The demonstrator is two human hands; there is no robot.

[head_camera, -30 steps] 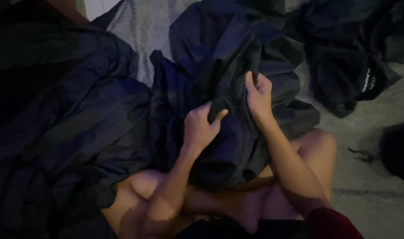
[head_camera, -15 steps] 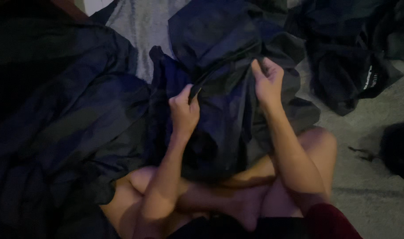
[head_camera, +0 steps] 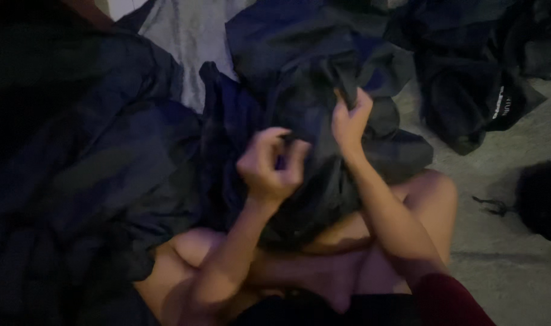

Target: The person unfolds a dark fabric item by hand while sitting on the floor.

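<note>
Two bare hands are working one dark garment (head_camera: 323,115), which is lying crumpled over the person's crossed legs and running away from the body toward the top of the view. The right hand (head_camera: 348,121) is pinching a raised fold near the garment's middle, fingers closed on the cloth. The left hand (head_camera: 269,166) is sitting nearer the body, just left of that fold, fingers curled half shut; whether it is gripping cloth cannot be told in the dim light. Left of the garment a large dark fabric heap (head_camera: 82,181) is lying, and right of it another dark bundle (head_camera: 474,90) is resting on the grey floor (head_camera: 504,271).
</note>
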